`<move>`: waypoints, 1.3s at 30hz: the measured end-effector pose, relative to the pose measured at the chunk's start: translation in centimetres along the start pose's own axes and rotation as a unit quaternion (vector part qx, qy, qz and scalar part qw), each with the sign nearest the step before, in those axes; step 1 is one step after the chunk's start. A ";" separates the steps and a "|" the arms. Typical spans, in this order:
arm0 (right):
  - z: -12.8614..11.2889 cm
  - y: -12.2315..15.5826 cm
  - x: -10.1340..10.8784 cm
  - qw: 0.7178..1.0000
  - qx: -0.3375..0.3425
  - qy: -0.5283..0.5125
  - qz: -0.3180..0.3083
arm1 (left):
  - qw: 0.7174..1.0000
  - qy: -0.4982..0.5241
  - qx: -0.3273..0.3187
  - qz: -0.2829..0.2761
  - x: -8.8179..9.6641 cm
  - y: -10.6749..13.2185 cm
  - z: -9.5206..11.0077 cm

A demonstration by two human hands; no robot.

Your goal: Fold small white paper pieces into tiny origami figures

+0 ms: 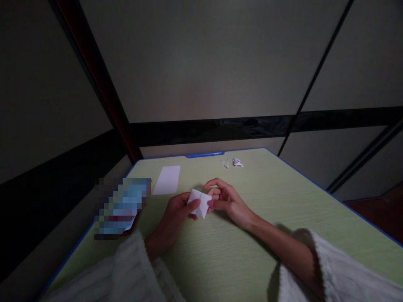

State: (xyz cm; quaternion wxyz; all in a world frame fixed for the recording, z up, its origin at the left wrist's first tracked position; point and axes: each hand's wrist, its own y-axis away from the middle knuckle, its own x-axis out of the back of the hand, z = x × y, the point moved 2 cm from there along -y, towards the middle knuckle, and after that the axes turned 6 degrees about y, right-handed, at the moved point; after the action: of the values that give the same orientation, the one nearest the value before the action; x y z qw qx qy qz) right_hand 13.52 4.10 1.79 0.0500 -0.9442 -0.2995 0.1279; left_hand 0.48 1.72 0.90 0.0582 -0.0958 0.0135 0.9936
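Note:
A small folded white paper (199, 200), roughly diamond-shaped with crease lines, is held a little above the table in front of me. My left hand (180, 209) grips its left side, thumb on top and fingers beneath. At the right corner, my right hand (227, 199) pinches the paper between thumb and fingers, with the index finger raised and curved. The fingertips under the paper are partly hidden.
The pale green table (252, 260) has a blue edge. A flat white paper sheet (167, 180) lies at back left, beside a pixelated rectangular item (126, 209). Near the far edge sit a small folded paper figure (238, 162) and thin white paper strips (225, 163). Cabinet panels (204, 63) stand behind.

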 end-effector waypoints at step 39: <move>0.2 -0.4 2.1 0.989 -0.010 0.118 -0.085 | 0.998 -0.051 0.030 -0.009 -0.5 0.2 0.2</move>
State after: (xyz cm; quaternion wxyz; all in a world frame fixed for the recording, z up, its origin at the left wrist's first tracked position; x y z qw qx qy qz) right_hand 14.90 5.65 1.19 0.0865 -0.9242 -0.3719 0.0076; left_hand 0.87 1.45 1.19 0.0704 -0.0430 0.0393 0.9958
